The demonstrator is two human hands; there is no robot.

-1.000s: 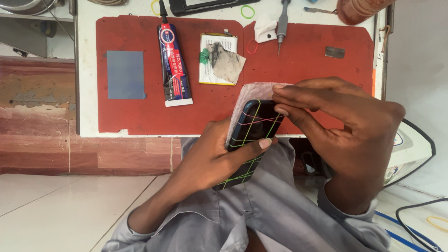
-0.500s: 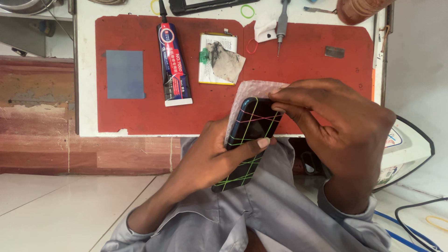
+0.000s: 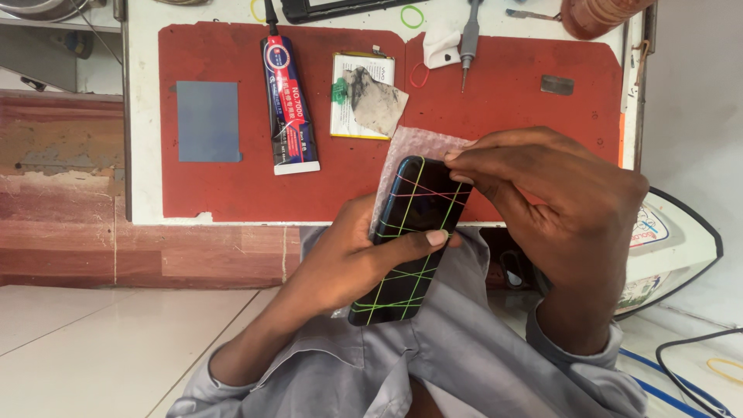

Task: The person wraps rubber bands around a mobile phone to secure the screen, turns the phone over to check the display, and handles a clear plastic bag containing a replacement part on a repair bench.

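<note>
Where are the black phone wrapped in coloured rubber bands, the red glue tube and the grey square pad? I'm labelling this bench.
black phone wrapped in coloured rubber bands (image 3: pixel 418 209): head view, upper back.
red glue tube (image 3: pixel 288 101): head view, mid-body.
grey square pad (image 3: pixel 207 121): head view, centre.

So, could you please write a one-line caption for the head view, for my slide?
Left hand holds a dark phone wrapped in rubber bands; right hand pinches its top edge above a red mat.

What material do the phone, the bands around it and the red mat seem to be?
Phone: probably glass or glossy plastic, dark and reflective. Bands: likely rubber, thin coloured loops stretched taut across it. Red mat: perhaps rubber or felt, matte, with worn edges; I cannot tell which.
</note>
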